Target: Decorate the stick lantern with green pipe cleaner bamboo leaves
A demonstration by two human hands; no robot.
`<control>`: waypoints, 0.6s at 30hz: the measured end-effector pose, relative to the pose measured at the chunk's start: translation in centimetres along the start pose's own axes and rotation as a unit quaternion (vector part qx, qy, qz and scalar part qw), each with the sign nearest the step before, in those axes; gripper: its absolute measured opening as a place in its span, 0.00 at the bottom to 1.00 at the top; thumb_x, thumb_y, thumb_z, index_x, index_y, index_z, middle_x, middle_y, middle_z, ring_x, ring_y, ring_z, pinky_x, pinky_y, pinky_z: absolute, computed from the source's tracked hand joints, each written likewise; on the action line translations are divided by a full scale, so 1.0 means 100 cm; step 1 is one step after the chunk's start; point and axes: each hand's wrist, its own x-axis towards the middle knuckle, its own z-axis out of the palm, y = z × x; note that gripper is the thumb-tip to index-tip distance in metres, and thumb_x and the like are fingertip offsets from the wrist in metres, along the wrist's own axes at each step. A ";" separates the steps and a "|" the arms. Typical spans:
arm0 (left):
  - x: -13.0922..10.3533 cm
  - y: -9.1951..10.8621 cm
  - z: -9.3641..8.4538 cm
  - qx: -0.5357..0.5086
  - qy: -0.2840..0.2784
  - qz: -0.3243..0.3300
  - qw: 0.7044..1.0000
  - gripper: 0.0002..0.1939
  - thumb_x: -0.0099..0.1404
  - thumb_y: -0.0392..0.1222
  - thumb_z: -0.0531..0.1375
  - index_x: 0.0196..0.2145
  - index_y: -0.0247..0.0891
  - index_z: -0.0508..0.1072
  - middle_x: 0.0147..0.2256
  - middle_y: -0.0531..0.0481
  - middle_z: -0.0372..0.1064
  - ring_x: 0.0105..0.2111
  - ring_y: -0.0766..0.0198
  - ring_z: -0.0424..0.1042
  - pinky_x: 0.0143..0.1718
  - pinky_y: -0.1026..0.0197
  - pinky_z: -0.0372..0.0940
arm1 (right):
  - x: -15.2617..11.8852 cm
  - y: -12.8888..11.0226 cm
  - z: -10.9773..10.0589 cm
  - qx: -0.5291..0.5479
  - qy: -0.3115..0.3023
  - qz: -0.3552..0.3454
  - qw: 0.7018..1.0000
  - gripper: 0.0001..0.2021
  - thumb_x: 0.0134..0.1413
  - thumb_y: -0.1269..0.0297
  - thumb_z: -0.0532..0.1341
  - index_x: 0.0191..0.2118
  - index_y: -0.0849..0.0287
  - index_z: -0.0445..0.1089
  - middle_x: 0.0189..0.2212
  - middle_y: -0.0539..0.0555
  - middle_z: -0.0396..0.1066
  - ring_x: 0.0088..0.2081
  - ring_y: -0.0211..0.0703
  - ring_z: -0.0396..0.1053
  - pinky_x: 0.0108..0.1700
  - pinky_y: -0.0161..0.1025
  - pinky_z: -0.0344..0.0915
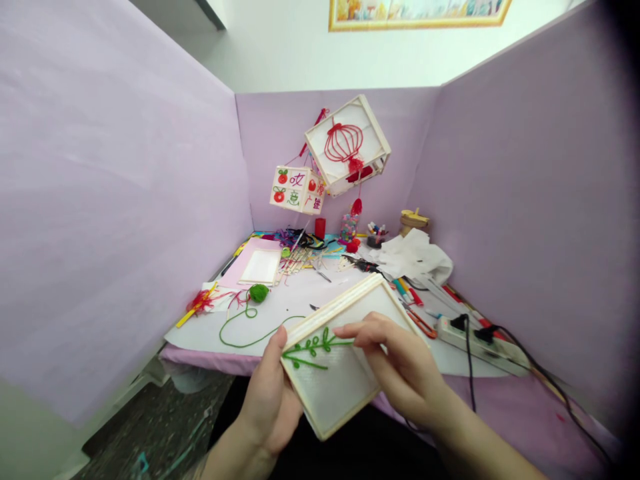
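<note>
A wooden frame with a translucent white panel (335,393) is held tilted over the near table edge. Green yarn (313,345) forms a leafy sprig on the panel, with looped leaves along one stem and a second plain stem below. My left hand (273,393) grips the frame's left corner, thumb on top and fingers underneath. Over the panel's right part is my right hand (395,360), its index finger stretched out and the tip touching the upper stem. Its thumb lies lower, apart from that fingertip. From the frame, a green strand runs to a green yarn ball (259,293) on the table.
Two decorated box lanterns (345,143) hang at the back. A white framed panel (260,267) lies at left near red yarn (201,302). Scissors (420,321), markers (407,291), crumpled white cloth (415,257) and a corded power strip (480,343) occupy the right side. Lilac partitions (160,167) enclose the table.
</note>
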 end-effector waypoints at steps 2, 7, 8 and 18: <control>0.001 0.003 -0.001 0.004 0.001 0.002 1.000 0.27 0.72 0.44 0.50 0.63 0.26 0.59 0.50 0.34 0.74 0.55 0.47 0.70 0.61 0.46 0.58 | -0.002 -0.001 -0.010 0.042 0.067 0.022 0.997 0.12 0.62 0.77 0.53 0.45 0.54 0.67 0.42 0.55 0.74 0.42 0.42 0.71 0.42 0.39 0.67; -0.003 0.033 0.004 0.013 0.087 0.056 0.995 0.25 0.72 0.44 0.47 0.61 0.28 0.63 0.46 0.36 0.76 0.53 0.47 0.71 0.60 0.43 0.60 | -0.008 0.009 -0.050 0.100 0.335 0.083 0.933 0.02 0.56 0.71 0.63 0.35 0.57 0.70 0.34 0.53 0.75 0.32 0.38 0.69 0.32 0.34 0.65; -0.005 0.042 0.005 0.006 0.109 0.085 0.990 0.25 0.72 0.44 0.46 0.60 0.29 0.65 0.45 0.38 0.77 0.53 0.48 0.71 0.59 0.43 0.60 | -0.011 0.014 -0.059 0.107 0.371 0.102 0.917 0.03 0.55 0.70 0.64 0.33 0.57 0.69 0.32 0.52 0.75 0.28 0.36 0.66 0.29 0.32 0.62; -0.006 0.095 -0.009 -0.001 0.200 0.280 0.939 0.22 0.70 0.48 0.47 0.48 0.35 0.76 0.48 0.45 0.76 0.55 0.51 0.68 0.58 0.44 0.63 | -0.039 0.087 -0.070 0.050 0.305 0.273 0.911 0.05 0.51 0.64 0.62 0.34 0.59 0.69 0.29 0.52 0.74 0.20 0.32 0.59 0.21 0.31 0.55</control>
